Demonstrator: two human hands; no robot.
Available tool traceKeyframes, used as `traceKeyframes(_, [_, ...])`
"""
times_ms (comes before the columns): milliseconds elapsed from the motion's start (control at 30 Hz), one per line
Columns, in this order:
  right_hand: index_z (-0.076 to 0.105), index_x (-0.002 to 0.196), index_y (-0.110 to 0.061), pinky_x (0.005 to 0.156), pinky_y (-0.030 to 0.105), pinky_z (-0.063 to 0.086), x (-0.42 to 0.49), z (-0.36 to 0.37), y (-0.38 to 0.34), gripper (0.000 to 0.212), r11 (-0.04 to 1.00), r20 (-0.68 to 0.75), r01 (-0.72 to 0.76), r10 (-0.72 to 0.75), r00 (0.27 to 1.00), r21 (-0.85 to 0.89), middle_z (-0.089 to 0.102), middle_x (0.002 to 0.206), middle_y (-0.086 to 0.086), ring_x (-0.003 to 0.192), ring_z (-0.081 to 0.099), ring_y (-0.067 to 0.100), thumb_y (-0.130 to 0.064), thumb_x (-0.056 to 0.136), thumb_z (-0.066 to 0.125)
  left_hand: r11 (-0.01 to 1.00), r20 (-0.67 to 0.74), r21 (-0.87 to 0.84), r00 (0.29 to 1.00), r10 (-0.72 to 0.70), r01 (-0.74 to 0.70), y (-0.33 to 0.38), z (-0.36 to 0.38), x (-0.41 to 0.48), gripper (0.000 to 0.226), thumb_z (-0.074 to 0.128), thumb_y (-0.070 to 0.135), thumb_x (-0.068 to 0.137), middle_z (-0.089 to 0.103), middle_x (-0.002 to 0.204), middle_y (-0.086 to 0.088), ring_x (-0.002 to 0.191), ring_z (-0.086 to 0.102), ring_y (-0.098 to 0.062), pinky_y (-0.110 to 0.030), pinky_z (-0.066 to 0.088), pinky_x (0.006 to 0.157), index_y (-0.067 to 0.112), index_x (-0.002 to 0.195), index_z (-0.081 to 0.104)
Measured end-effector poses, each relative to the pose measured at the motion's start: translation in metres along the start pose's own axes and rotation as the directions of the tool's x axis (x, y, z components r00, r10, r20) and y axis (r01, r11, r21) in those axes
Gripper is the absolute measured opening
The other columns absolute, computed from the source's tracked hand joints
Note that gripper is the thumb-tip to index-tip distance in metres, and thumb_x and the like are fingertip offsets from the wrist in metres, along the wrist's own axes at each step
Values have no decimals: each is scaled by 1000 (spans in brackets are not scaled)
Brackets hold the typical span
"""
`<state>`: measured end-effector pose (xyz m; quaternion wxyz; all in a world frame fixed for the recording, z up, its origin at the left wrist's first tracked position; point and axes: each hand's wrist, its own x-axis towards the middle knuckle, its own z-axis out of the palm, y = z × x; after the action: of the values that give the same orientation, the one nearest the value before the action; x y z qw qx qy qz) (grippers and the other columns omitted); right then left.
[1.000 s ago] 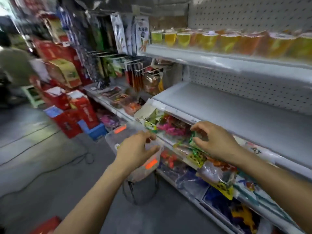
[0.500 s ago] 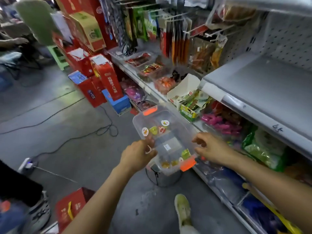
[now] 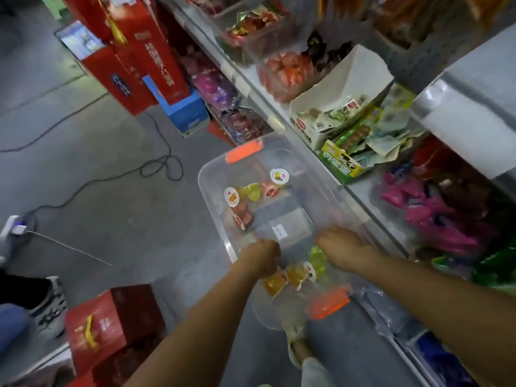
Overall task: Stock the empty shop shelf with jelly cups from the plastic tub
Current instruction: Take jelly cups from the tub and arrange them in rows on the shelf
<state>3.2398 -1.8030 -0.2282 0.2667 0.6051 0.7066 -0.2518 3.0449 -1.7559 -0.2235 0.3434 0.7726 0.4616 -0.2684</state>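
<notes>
The clear plastic tub with orange clips stands in the aisle beside the shelving. Several jelly cups lie at its far end, and more orange and green jelly cups lie at its near end. My left hand is down inside the tub just above the near cups; its fingers curl downward and are hidden, so a grip cannot be made out. My right hand reaches in from the right over a green cup, fingers relaxed. The bare grey shelf is at the upper right.
Lower shelves on the right hold snack bags, pink packets and an open white carton. Red gift boxes and a blue box stand ahead by the shelving; another red box sits near left. A cable crosses the floor. A bystander's shoe is at left.
The view has tilted down from the shelves to the tub. Both hands have moved from the tub's near rim down into it, over the near jelly cups.
</notes>
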Motion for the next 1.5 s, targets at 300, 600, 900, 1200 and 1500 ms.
traceKeyframes(300, [74, 83, -12, 83, 32, 47, 67, 49, 3, 16, 948, -44, 133, -152, 987, -288, 71, 85, 7, 95, 64, 27, -16, 68, 76, 972, 372, 236, 924, -85, -5, -7, 49, 63, 73, 86, 31, 69, 62, 123, -7, 113, 61, -29, -40, 52, 94, 19, 133, 54])
traceKeyframes(600, [65, 113, -11, 96, 36, 36, 80, 63, 2, 25, 894, 73, 161, -143, 987, -418, 66, 111, 6, 112, 53, 27, -16, 90, 58, 936, 295, 321, 955, 43, -141, -11, 64, 69, 42, 57, 10, 94, 57, 105, -3, 62, 50, 5, -2, 34, 44, 0, 135, 52])
traceKeyframes(900, [63, 112, -17, 96, 35, 32, 53, 52, 0, 28, 943, -94, 67, -103, 990, -326, 63, 113, 2, 117, 48, 24, -28, 87, 59, 997, 139, 74, 989, -43, 33, 4, 37, 38, 49, 75, 35, 82, 64, 118, -10, 105, 63, -27, -36, 53, 86, 11, 122, 61])
traceKeyframes(1200, [47, 121, -24, 90, 38, 40, -54, 6, -20, 50, 964, -357, -158, 227, 906, 212, 64, 118, 3, 109, 56, 31, -51, 80, 53, 972, -221, -233, 975, -18, -35, 20, 0, -50, 54, 74, 35, 83, 60, 124, -8, 113, 57, -27, -31, 45, 92, 13, 126, 51])
traceKeyframes(1500, [39, 99, -26, 59, 32, 39, -237, 1, -52, 52, 656, -380, -57, 503, 777, 753, 53, 89, -8, 77, 55, 16, -51, 67, 72, 833, -435, -432, 889, 142, -345, 64, 9, -196, 61, 81, 30, 72, 64, 101, 0, 89, 66, -21, -39, 55, 84, 31, 123, 48])
